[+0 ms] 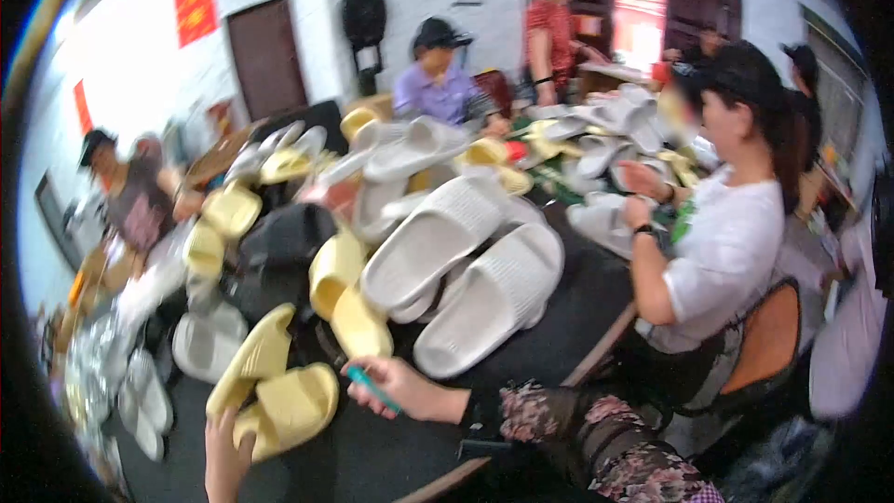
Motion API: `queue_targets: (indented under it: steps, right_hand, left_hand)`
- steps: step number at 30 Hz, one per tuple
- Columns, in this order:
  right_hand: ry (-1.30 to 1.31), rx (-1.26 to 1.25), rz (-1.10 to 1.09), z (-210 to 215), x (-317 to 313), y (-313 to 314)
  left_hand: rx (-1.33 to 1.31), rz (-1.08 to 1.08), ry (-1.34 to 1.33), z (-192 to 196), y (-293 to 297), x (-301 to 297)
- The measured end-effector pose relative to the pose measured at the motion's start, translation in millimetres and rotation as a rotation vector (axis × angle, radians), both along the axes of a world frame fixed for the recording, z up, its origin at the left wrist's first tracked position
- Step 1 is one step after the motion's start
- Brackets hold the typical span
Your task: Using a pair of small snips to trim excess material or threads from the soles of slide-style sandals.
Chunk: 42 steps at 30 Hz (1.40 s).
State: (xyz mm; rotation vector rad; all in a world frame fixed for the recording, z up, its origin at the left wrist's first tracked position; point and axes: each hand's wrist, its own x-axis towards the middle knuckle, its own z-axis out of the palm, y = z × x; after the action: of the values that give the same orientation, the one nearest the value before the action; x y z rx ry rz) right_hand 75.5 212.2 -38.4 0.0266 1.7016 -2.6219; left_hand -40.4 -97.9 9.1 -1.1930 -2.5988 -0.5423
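My left hand point(227, 455) rises from the lower edge and grips the near edge of a pale yellow slipper point(289, 405) lying on the dark table point(372, 456). A second yellow slipper point(253, 356) lies right behind it. My right hand point(402, 387), on a floral-sleeved forearm coming from the lower right, is closed on a small teal tool point(371, 387) beside the yellow slippers. Just beyond it sit another yellow slipper point(358, 324) and two large white slippers point(489, 298), tilted on the heap.
A big heap of white and yellow slippers point(419, 168) covers the table's middle and far side. A person in a white shirt point(726, 251) sits at the right on an orange chair, handling white slippers. Other people sit at the left and back. The table's wooden edge point(596, 349) runs at the right.
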Motion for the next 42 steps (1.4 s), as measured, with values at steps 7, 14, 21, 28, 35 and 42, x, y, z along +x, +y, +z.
queue_targets:
  steps: [7, 14, 21, 28, 35, 42]
  right_hand:
    - [0.065, 0.037, -0.015, -0.2, 6.2, 3.6]
    - [0.058, 0.096, 0.007, 1.5, -4.1, -3.3]
    - [0.099, 0.074, -0.008, -3.4, -1.3, 2.1]
    - [0.128, 0.099, 0.002, -7.5, -5.3, -1.9]
    - [0.115, 0.069, -0.009, -7.5, -6.5, 0.3]
    - [0.162, 0.061, 0.004, -20.7, -14.7, -0.6]
  left_hand:
    - [0.033, -0.086, -0.256, 22.5, 68.0, -14.0]
    - [0.071, 0.023, -0.393, -45.8, 61.1, -103.7]
    - [0.190, -0.130, -0.096, -20.1, 73.3, -84.4]
    - [0.154, -0.116, -0.091, -28.7, 37.8, -125.3]
    - [0.071, 0.054, 0.023, -23.5, 36.4, -130.3]
    - [0.210, 0.386, -0.551, 4.9, 63.9, -91.6]
